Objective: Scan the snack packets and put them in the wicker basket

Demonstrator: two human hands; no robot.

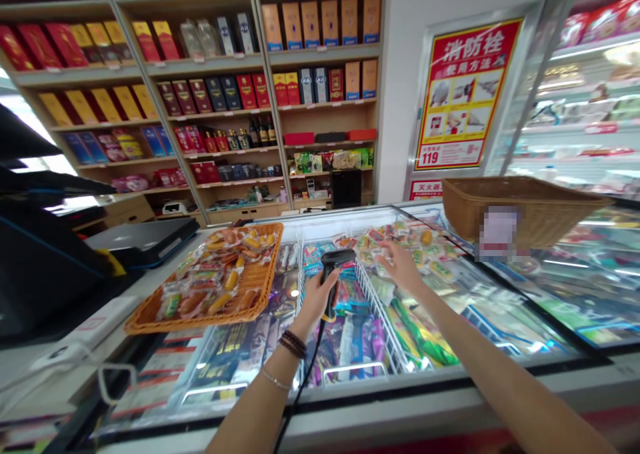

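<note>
My left hand [319,297] is wrapped round the handle of a black barcode scanner [338,259], whose cable hangs down over the freezer edge. To the right, my right hand [397,264] reaches over small wrapped snacks [425,236] lying on the freezer's glass top. Its fingers look apart, and nothing shows between them. An orange wicker tray [260,301] with several wrapped sausage-like snacks stands left of the scanner. Beneath the glass lie packaged ice creams [357,341] in white wire baskets.
A brown wicker basket [560,214] stands on the freezer at the right. Dark counter equipment [145,237] is at the left. Shelves [225,117] of boxes and bottles line the back wall. The freezer's front rim [390,401] runs below my forearms.
</note>
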